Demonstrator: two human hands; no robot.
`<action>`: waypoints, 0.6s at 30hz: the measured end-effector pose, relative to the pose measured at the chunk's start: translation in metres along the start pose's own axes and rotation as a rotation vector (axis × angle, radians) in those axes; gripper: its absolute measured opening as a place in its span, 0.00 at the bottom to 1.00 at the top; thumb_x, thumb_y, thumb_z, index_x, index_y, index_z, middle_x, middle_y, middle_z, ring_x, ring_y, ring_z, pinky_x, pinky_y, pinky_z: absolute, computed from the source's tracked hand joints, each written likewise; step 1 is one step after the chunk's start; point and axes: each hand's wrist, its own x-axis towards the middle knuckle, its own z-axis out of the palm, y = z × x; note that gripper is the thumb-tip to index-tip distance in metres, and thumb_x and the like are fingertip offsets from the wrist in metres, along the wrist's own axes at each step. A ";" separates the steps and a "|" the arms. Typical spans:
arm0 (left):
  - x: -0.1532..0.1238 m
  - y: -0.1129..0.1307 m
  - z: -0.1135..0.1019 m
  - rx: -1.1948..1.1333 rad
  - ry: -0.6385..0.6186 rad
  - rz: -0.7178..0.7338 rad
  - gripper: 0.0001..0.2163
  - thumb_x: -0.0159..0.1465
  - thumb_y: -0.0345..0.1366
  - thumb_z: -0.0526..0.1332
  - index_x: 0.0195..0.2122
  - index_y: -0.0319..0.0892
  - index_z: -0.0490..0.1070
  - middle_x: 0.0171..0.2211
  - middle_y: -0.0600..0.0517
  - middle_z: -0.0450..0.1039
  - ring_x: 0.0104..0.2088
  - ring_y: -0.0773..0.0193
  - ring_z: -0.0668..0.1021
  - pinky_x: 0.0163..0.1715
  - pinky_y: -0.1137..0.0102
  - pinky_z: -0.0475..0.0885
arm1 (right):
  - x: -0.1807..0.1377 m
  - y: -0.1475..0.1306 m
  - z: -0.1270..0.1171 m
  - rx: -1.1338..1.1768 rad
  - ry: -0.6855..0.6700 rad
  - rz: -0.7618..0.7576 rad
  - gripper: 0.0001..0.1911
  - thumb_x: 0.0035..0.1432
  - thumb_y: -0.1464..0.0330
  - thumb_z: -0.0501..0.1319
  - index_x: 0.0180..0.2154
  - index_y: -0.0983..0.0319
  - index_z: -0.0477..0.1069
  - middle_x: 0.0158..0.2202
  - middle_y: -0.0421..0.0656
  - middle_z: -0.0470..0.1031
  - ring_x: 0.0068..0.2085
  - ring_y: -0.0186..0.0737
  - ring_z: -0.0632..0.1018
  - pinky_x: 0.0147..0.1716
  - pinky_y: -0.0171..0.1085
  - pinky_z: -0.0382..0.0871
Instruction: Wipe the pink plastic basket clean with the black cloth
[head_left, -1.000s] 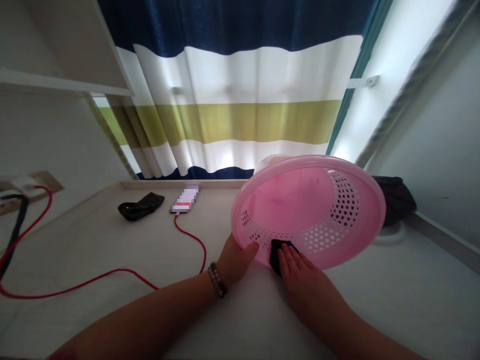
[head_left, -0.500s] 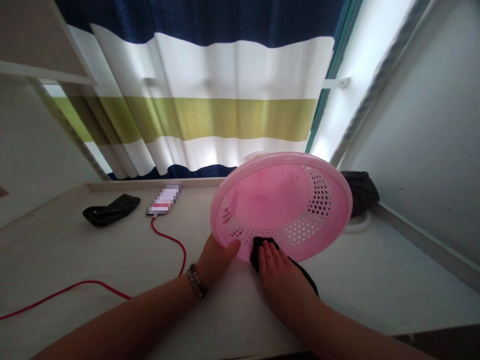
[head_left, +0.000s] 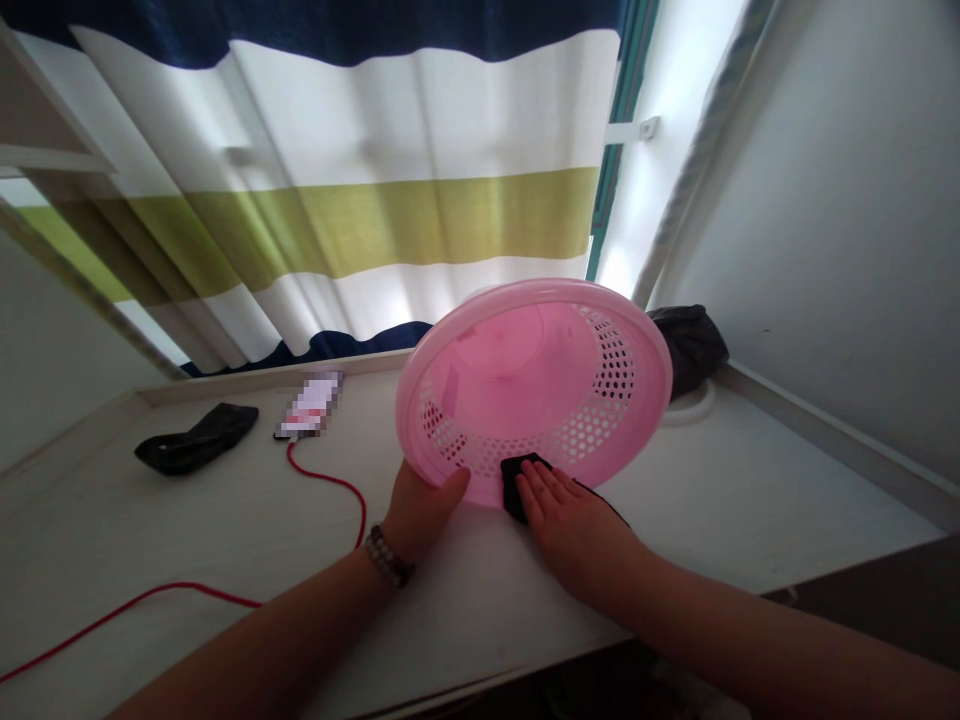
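Observation:
A pink plastic basket [head_left: 517,370] with perforated sides is tilted so its open mouth faces me. Gripping its lower left rim is my left hand [head_left: 427,505], thumb inside and the other fingers hidden behind. My right hand [head_left: 562,515] presses a black cloth [head_left: 516,490] against the inner side of the basket near the bottom rim. The fingers of that hand lie together over the cloth, whose far end trails out behind the hand.
On the white desk [head_left: 300,530] lie a black folded item [head_left: 196,440] and a phone [head_left: 309,405] with a red cable [head_left: 352,487]. A black bag-like bundle [head_left: 686,345] sits behind the basket at right. A striped curtain [head_left: 360,230] hangs at the back.
The view has turned, so the scene appears shifted left and slightly tilted. Both hands keep their hold on the basket and cloth; the right hand lies much the same against the rim.

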 end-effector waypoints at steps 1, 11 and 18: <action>0.000 0.000 0.000 -0.018 -0.005 0.002 0.25 0.54 0.34 0.63 0.55 0.39 0.63 0.54 0.45 0.68 0.55 0.57 0.70 0.59 0.58 0.62 | -0.005 0.005 0.000 -0.009 -0.006 0.000 0.28 0.56 0.73 0.51 0.57 0.79 0.60 0.58 0.65 0.60 0.58 0.57 0.65 0.55 0.50 0.62; -0.002 0.002 0.003 -0.038 0.047 0.048 0.34 0.51 0.35 0.66 0.59 0.37 0.56 0.57 0.42 0.64 0.57 0.55 0.68 0.60 0.57 0.59 | -0.004 0.001 0.004 -0.038 -0.007 0.005 0.28 0.56 0.74 0.52 0.57 0.80 0.60 0.58 0.67 0.59 0.58 0.56 0.65 0.55 0.52 0.60; 0.004 -0.002 0.004 -0.326 -0.051 -0.177 0.26 0.57 0.38 0.63 0.56 0.36 0.61 0.52 0.42 0.70 0.51 0.57 0.74 0.56 0.57 0.64 | 0.015 0.008 -0.001 0.155 -0.007 -0.177 0.28 0.60 0.72 0.49 0.61 0.77 0.54 0.61 0.62 0.55 0.62 0.52 0.59 0.58 0.47 0.57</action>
